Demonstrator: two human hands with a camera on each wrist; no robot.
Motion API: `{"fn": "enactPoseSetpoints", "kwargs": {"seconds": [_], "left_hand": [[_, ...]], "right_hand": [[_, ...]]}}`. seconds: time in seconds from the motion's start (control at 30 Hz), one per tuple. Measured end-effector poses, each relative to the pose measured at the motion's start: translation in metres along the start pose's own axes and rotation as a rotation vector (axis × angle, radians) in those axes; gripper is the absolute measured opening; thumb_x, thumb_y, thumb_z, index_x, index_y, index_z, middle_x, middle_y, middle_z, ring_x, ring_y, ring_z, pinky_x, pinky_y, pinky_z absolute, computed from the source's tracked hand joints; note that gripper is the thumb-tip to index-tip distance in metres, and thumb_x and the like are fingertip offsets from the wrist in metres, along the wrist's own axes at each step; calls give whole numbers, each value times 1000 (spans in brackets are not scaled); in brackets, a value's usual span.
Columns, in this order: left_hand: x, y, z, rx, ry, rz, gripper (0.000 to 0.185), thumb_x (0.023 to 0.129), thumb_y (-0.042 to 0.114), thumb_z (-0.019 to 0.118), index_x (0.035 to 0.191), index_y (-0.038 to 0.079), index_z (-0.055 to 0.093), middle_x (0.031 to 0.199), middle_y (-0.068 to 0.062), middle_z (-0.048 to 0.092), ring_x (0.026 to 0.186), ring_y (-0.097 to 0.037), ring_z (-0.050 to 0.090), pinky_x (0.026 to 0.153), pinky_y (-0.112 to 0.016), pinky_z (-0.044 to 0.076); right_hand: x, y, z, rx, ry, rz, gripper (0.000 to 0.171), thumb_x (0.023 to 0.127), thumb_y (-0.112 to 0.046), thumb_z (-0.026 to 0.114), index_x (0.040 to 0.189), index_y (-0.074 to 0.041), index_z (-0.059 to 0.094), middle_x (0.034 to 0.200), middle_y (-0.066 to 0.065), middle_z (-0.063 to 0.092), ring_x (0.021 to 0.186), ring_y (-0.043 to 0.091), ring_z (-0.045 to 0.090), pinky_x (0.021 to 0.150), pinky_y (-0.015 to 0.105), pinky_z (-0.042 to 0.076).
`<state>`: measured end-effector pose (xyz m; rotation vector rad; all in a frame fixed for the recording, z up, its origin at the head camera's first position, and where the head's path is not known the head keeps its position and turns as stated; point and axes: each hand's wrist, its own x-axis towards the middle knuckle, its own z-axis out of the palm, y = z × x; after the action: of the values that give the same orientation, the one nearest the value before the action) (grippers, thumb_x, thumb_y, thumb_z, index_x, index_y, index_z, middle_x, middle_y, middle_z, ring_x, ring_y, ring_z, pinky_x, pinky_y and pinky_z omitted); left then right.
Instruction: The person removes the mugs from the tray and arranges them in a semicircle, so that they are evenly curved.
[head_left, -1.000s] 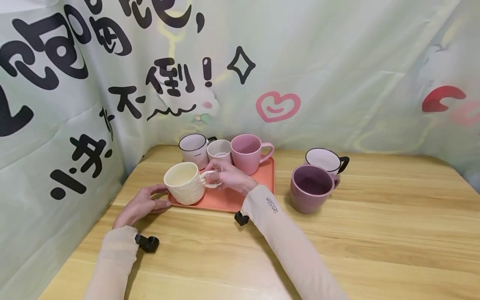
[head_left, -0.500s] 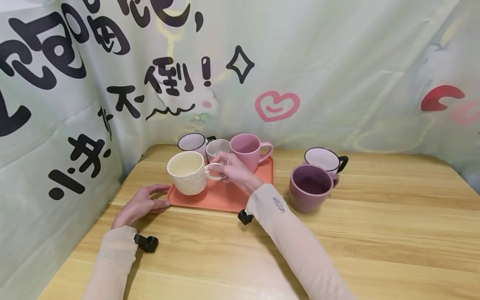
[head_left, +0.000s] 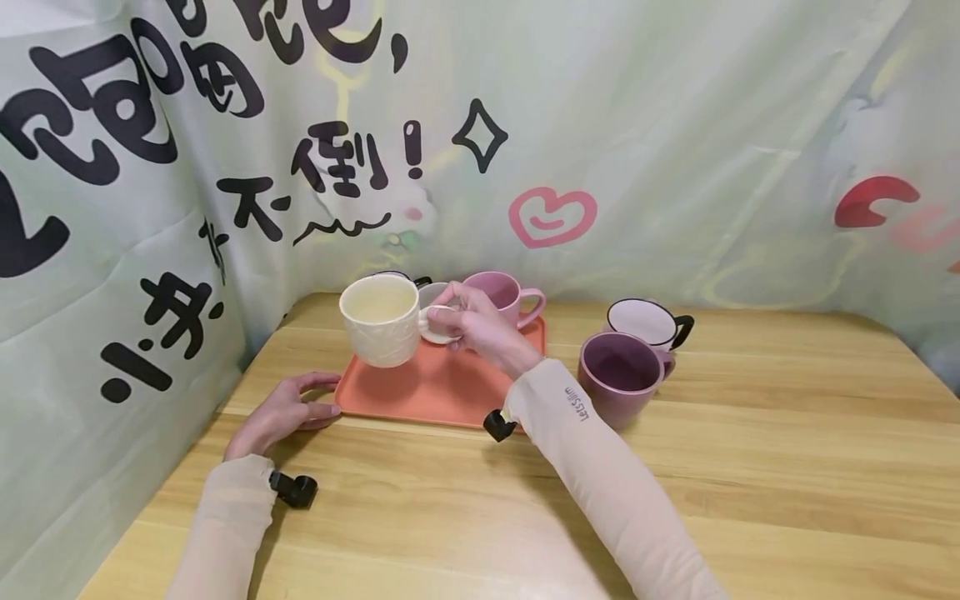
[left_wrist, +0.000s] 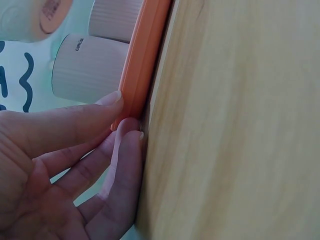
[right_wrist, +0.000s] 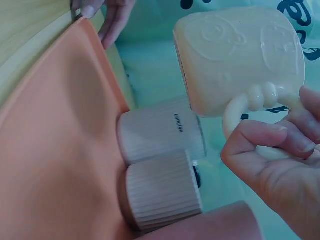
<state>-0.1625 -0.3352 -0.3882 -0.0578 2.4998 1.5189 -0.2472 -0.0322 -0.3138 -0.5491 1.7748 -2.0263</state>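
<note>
My right hand (head_left: 483, 325) pinches the beaded handle of a cream embossed mug (head_left: 381, 323), held upright in the air over the orange tray (head_left: 420, 400). In the right wrist view this mug (right_wrist: 240, 60) shows a raised pattern on its side. At the tray's front left corner my left hand (head_left: 285, 410) grips the rim between thumb and fingers, as the left wrist view of that hand (left_wrist: 70, 150) shows. Along the tray's back stand a black-rimmed white mug (right_wrist: 160, 130), a ribbed whitish cup (right_wrist: 162, 190) and a pink mug (head_left: 501, 290); in the head view the raised mug and right hand partly cover them.
Right of the tray, a purple mug (head_left: 618, 375) stands on the wooden table (head_left: 450, 517). Behind it is a second black-rimmed white mug (head_left: 643, 321), partly hidden. A printed cloth (head_left: 675, 167) hangs along the back and left of the table.
My right hand has lifted the cream mug off the tray's front left area and carried it up, back and slightly right. The left hand has stayed at the tray corner.
</note>
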Motion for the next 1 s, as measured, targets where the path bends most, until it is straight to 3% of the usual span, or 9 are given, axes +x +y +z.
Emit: {"fn": "enactPoseSetpoints", "kwargs": {"seconds": [0.17, 0.33, 0.63, 1.0], "left_hand": [[1, 0, 1, -9, 4, -4, 59, 94, -2, 68, 146, -12, 42, 150, -36, 38, 111, -21, 62, 86, -31, 58], [1, 0, 0, -6, 5, -10, 59, 94, -3, 68, 146, -12, 42, 152, -36, 35, 112, -22, 61, 85, -30, 57], [-1, 0, 2, 5, 6, -34, 61, 94, -2, 68, 148, -11, 40, 154, -36, 31, 119, -30, 58, 86, -31, 57], [-1, -1, 1, -4, -1, -16, 60, 94, -2, 68, 146, -12, 41, 151, -36, 36, 106, -18, 63, 86, -30, 57]], "right_hand": [[-3, -11, -5, -7, 24, -24, 9, 99, -2, 61, 95, -6, 54, 72, 6, 49, 63, 16, 45, 54, 25, 45], [-7, -20, -11, 2, 55, -20, 9, 99, -3, 62, 95, -5, 54, 74, 6, 46, 62, 16, 37, 54, 26, 40], [-11, -30, -23, -100, 154, -74, 9, 97, -4, 66, 94, -4, 58, 74, 9, 55, 60, 16, 43, 52, 25, 37], [-19, -45, -41, -33, 193, -60, 12, 97, -4, 64, 94, -7, 53, 64, 4, 48, 57, 16, 37, 54, 25, 34]]}}
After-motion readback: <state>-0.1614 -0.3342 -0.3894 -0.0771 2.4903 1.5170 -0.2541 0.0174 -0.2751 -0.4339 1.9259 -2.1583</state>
